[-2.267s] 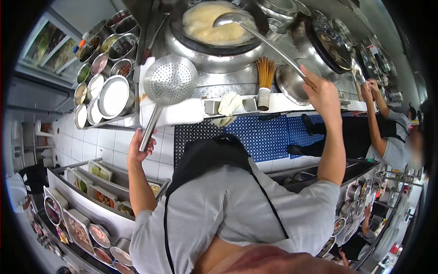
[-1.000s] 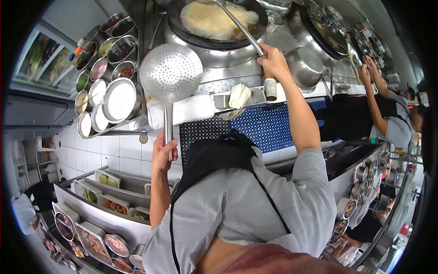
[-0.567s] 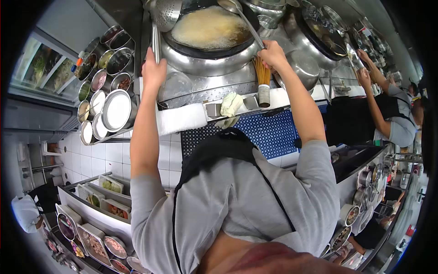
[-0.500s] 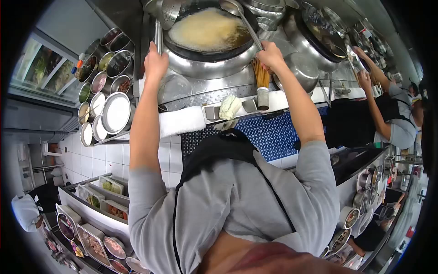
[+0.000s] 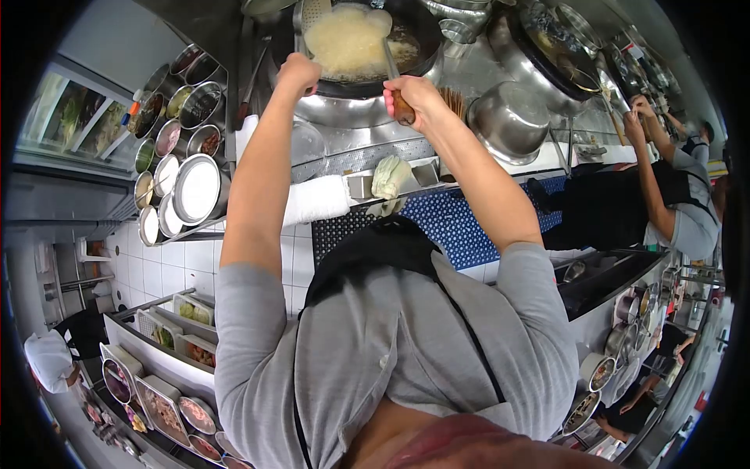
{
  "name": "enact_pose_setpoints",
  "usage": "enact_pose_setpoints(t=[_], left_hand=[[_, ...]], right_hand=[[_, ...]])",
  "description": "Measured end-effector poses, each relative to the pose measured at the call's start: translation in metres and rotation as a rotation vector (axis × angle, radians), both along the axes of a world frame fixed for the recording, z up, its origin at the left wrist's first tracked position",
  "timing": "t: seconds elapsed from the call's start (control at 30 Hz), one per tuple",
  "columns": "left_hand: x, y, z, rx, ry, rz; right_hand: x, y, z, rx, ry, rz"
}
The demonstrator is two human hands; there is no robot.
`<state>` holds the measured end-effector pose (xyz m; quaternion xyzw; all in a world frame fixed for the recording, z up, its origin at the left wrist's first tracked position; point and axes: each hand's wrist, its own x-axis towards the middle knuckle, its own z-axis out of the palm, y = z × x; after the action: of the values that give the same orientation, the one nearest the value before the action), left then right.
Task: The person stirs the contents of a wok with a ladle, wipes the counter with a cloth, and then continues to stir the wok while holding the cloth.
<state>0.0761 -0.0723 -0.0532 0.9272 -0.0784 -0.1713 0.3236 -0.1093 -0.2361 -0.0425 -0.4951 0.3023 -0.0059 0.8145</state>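
Frothing pale-yellow oil (image 5: 340,47) fills much of the dark wok (image 5: 426,35) at the top of the view. My left hand (image 5: 299,74) is closed around the handle of a perforated skimmer (image 5: 315,14), whose head is at the wok's upper left. In my right hand (image 5: 414,98) is a ladle (image 5: 388,59), gripped by its wooden handle. The ladle's bowl lies in the froth at the right of the foam. Both hands are over the near rim of the wok.
A bamboo brush (image 5: 451,102) stands beside a steel pot (image 5: 512,117) at right. A folded cloth (image 5: 391,177) and white towel (image 5: 316,199) lie along the stove edge. Bowls of ingredients (image 5: 201,105) are at left. A co-worker (image 5: 664,180) stands at a second wok (image 5: 555,47).
The ladle has come down into the froth, and the skimmer has moved in over the wok. Both hands moved nearer the wok, the right one leftward. The co-worker's hands shifted.
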Motion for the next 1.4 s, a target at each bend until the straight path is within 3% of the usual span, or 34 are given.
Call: enact_pose_setpoints(t=[0.17, 0.27, 0.37, 0.5, 0.73, 0.87, 1.07, 1.27, 1.4], left_hand=[[-0.023, -0.013, 0.009, -0.479, 0.316, 0.106], [-0.032, -0.002, 0.01, -0.672, 0.472, 0.179], [-0.044, 0.011, 0.009, -0.86, 0.54, 0.277], [-0.05, 0.035, 0.001, -1.004, 0.706, 0.305], [-0.059, 0.058, -0.011, -1.101, 0.729, 0.257], [-0.066, 0.058, -0.007, -1.034, 0.614, 0.223], [-0.079, 0.04, 0.006, -0.657, 0.15, 0.081], [-0.084, 0.038, 0.029, -0.179, -0.276, -0.038], [-0.087, 0.055, 0.033, -0.144, -0.393, -0.045]], right_hand=[[-0.008, 0.008, -0.012, 0.218, -0.051, 0.053], [-0.03, 0.015, 0.003, 0.007, -0.083, 0.093], [-0.046, 0.007, -0.004, -0.297, -0.08, 0.241], [-0.074, -0.008, -0.01, -0.773, 0.003, 0.268], [-0.107, -0.02, 0.004, -0.847, -0.06, 0.144], [-0.119, -0.017, 0.013, -0.89, -0.028, 0.13], [-0.118, -0.019, 0.0, -0.963, -0.004, 0.202], [-0.112, -0.016, 0.006, -1.374, -0.008, 0.262], [-0.138, -0.032, 0.024, -1.496, -0.002, 0.351]])
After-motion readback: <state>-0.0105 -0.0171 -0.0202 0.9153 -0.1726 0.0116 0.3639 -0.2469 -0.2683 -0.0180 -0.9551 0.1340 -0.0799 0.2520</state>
